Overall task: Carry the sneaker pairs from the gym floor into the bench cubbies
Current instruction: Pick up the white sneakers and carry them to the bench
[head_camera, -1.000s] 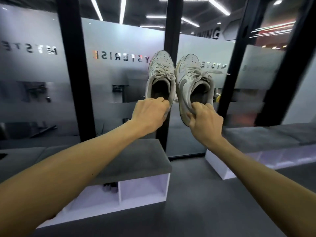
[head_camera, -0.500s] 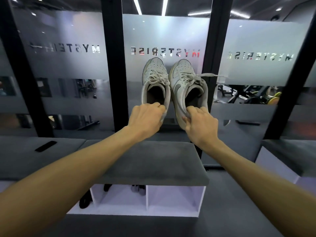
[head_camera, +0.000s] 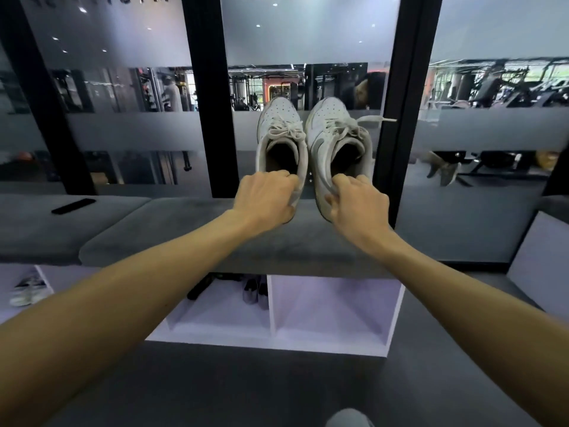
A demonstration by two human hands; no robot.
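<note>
left hand (head_camera: 267,197): fingers curled over the heel collar of the left sneaker (head_camera: 281,140), pinching the heel edge
right hand (head_camera: 358,201): fingers hooked into the heel of the right sneaker (head_camera: 335,143), thumb on the outer side, gripping it
sneakers: white pair, held side by side in the air, toes pointing away from the camera, openings facing it; one loose lace end (head_camera: 380,119) sticks out right
position: both shoes are up in front of the glass wall (head_camera: 308,41), above the grey padded desk (head_camera: 191,229), not in any cubby
right cubby (head_camera: 335,309): white, open front, directly below the hands, nothing visible inside
left cubby (head_camera: 221,306): dark shoes (head_camera: 255,291) at the back, plus a dark object I can't identify
far-left cubby: a light sneaker (head_camera: 27,288) sits in it, partly cut off
desk top: black flat item (head_camera: 73,206) lying on the left cushion
floor (head_camera: 246,389): dark grey
</note>
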